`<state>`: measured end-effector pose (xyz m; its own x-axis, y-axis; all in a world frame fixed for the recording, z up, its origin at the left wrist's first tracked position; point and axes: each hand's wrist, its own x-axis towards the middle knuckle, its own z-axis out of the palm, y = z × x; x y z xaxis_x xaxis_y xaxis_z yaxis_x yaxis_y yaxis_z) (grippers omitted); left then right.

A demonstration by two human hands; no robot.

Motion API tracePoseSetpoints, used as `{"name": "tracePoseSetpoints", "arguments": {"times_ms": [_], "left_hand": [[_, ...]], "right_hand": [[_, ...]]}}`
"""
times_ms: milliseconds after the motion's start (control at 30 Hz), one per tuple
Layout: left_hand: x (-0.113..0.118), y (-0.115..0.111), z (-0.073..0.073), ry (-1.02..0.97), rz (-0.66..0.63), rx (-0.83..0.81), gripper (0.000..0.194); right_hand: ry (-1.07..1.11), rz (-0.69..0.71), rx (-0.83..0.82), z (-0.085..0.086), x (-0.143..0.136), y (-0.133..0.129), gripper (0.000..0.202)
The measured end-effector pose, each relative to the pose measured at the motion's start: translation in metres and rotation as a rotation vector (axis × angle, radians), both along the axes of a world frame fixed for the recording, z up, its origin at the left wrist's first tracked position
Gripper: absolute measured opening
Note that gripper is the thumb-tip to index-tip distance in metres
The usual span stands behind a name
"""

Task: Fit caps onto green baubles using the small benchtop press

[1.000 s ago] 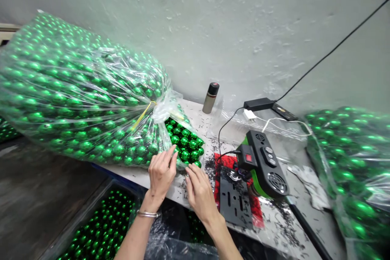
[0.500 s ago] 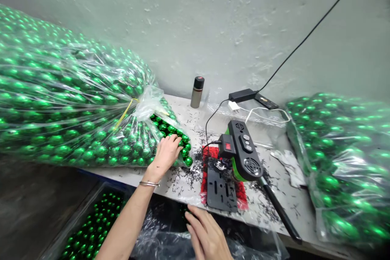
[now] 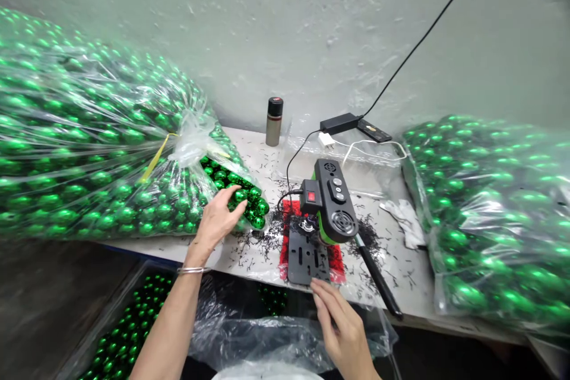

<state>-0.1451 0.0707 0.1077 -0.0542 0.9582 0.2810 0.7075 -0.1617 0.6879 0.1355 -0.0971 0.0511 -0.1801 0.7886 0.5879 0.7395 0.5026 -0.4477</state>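
Note:
My left hand (image 3: 220,215), with a bracelet on its wrist, is at the mouth of a large clear bag (image 3: 111,148) of shiny green balls. Its thumb and fingers are apart, touching or just beside the loose balls (image 3: 249,199) at the opening; none is plainly held. My right hand (image 3: 338,320) is at the table's front edge, fingers extended, fingertips by the lower end of a black slotted plate (image 3: 307,261). No object shows in it. Over the plate stands a black and green device (image 3: 336,202) with a black handle (image 3: 378,282).
A bottle (image 3: 274,122) stands near the wall. Behind the device lie a black adapter (image 3: 341,123) and cables. A white glove (image 3: 406,222) and another bag of green balls (image 3: 490,219) are at right. Below the table, a lined container (image 3: 133,320) holds green balls.
My left hand has drawn back slightly from the balls and its fingers have spread. My right hand has moved up and right to the plate's edge. The view has shifted.

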Motion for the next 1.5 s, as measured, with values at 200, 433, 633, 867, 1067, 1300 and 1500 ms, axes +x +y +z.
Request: {"name": "tracePoseSetpoints", "arguments": {"times_ms": [200,433,633,867,1067,1300,1500], "left_hand": [[0.018,-0.056,-0.003,-1.212,-0.100,-0.306,0.051],[0.069,-0.093,-0.034,-1.609,-0.133,-0.705,0.043],[0.087,-0.114,-0.047,-1.371,-0.262,-0.846,0.048],[0.096,-0.120,-0.057,-1.303,-0.282,-0.939,0.059],[0.110,-0.122,-0.055,-1.463,-0.155,-0.838,0.056],[0.114,-0.117,-0.051,-1.558,-0.134,-0.804,0.054],[0.118,-0.094,-0.055,-1.471,-0.035,-0.672,0.042]], "right_hand": [[0.053,-0.001,-0.023,-0.008,0.003,0.003,0.027],[0.125,0.005,-0.078,0.001,-0.005,-0.008,0.034],[0.164,-0.086,-0.074,0.011,-0.027,0.001,0.049],[0.106,0.089,-0.136,0.018,-0.029,0.014,0.037],[0.287,-0.108,-0.148,0.002,-0.035,0.008,0.025],[0.287,-0.151,-0.091,-0.004,-0.038,0.006,0.026],[0.230,-0.137,-0.049,-0.004,-0.021,0.002,0.024]]}}
